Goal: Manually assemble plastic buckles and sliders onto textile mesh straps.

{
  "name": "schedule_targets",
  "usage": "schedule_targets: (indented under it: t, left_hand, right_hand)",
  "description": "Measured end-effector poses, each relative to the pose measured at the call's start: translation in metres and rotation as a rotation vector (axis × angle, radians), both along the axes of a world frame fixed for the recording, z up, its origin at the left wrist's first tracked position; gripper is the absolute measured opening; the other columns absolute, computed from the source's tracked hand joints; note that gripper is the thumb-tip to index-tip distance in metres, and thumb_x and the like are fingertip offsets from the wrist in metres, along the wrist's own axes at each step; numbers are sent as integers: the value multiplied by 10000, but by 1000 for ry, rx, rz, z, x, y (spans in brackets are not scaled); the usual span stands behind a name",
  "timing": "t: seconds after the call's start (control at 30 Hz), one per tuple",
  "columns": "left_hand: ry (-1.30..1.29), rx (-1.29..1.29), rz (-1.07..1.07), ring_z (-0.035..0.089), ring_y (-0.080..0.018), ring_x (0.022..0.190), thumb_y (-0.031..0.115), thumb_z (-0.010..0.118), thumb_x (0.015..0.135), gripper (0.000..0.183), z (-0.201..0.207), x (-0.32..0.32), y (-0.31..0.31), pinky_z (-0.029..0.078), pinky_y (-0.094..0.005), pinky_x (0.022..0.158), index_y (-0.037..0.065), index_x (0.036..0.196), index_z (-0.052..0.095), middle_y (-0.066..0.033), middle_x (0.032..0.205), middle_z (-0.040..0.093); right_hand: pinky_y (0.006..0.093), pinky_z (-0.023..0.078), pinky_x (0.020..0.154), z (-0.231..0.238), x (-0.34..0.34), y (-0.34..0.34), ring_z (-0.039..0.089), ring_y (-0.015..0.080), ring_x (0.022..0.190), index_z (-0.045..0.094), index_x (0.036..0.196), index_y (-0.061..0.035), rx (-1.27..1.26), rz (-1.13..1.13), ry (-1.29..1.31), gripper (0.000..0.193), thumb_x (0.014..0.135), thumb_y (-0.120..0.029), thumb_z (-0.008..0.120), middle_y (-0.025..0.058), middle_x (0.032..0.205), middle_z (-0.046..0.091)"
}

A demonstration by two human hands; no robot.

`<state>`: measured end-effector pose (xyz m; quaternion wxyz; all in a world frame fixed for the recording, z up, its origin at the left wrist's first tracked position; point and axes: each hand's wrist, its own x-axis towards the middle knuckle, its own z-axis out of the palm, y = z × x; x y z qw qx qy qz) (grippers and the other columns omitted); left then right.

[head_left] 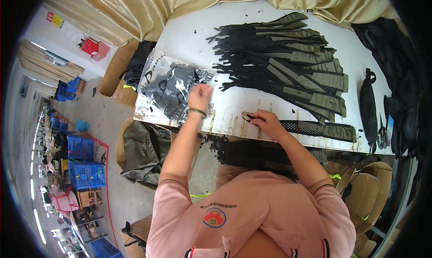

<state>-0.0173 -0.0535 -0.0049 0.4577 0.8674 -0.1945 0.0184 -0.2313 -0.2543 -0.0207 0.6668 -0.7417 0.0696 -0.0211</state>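
Apparently picks from clear bag point(153, 61) of black buckles point(173, 84) with left grip point(200, 97), too blurred to tell closure; pinches end of mesh strap point(310, 128), right of bag, with right grip point(269, 124); likely needs buckle threaded next.

Two bare hands point(201, 98) point(269, 125); one clear plastic bag point(157, 65) of black plastic buckles point(171, 109), too many to count; over ten olive-and-black mesh strips point(310, 56); one black padded strap point(368, 107).
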Motion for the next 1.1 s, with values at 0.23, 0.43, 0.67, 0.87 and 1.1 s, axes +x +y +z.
schedule_targets:
  t: [0.23,0.43,0.67,0.87,1.1]
  left_hand:
    - [-74,625,-84,564,-328,931,290,723,727,390,-1,60,2,466,-378,818,32,1004,629,-175,979,567]
    - [-159,670,-141,581,-340,891,241,669,770,268,8,50,0,476,-400,790,27,929,639,-180,974,582]
    - [-246,607,-209,631,-295,763,114,592,783,135,18,29,12,505,-395,679,49,899,617,-139,843,640]
    - [770,-493,-210,594,-119,580,149,639,850,143,32,-43,-3,472,-214,517,40,922,581,-66,761,641]
    - [1335,-1088,-396,551,-147,689,224,581,882,134,20,-124,-27,439,-296,690,91,893,570,-23,823,593]
  right_hand:
    - [288,435,664,3,1,1,556,211,722,655,949,-45,-256,55,-233,173,838,-171,612,88,801,598]
    - [305,431,657,1,2,1,549,227,702,662,956,-58,-200,4,-226,174,844,-179,606,89,770,586]
    - [335,461,665,16,1,1,590,257,741,666,921,-59,-446,119,-304,165,809,-172,623,95,809,625]
    - [286,449,625,42,1,1,567,161,679,663,916,-24,-187,23,-118,163,802,-128,607,64,767,630]
    - [222,416,624,60,-1,-2,506,61,691,664,993,-15,153,103,15,196,838,-122,608,-2,781,613]
